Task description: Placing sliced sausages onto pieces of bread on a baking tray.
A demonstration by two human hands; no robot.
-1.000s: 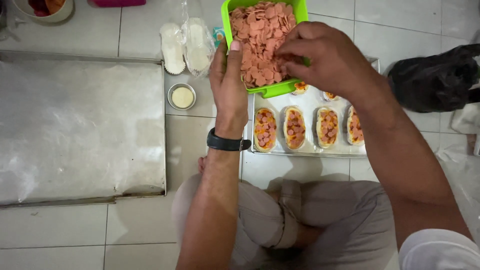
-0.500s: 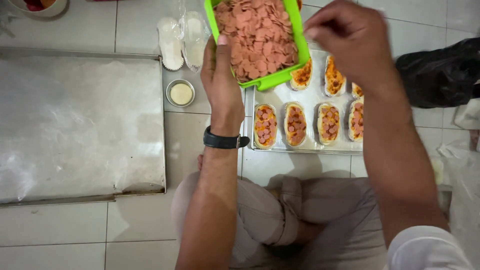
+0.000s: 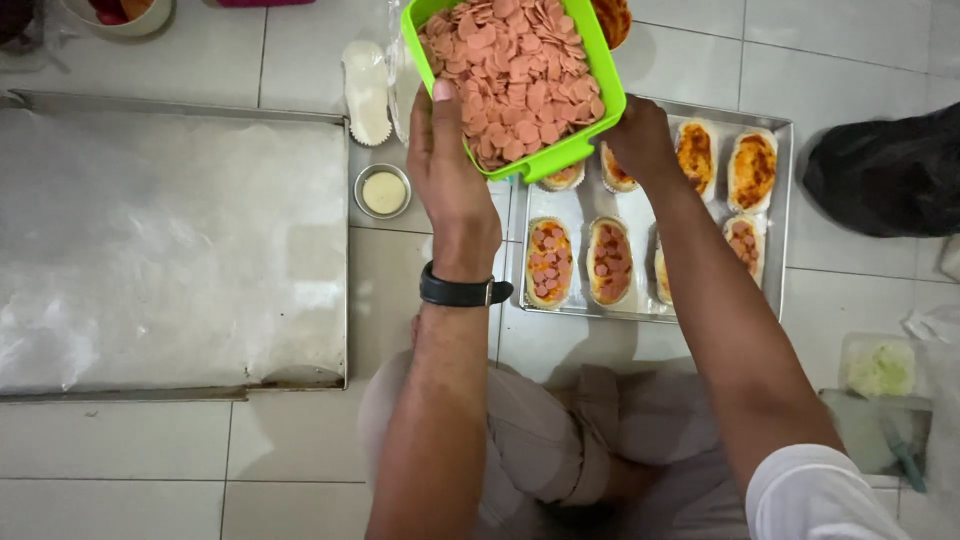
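To my left lies a big flat metal tray [image 3: 175, 240] lined with pale paper, on the tiled floor [image 3: 150, 450]. Just beside its right edge sits a small round metal cup [image 3: 384, 190] of cream-coloured sauce, with a stack of white paper cases [image 3: 366, 92] above it. A black bag [image 3: 890, 175] slumps far right, and a clear tub of pale green shreds [image 3: 880, 368] sits below it.

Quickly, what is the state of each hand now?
Left hand: holds the green tub of sausage slices.
Right hand: over the baking tray; grip cannot be told.
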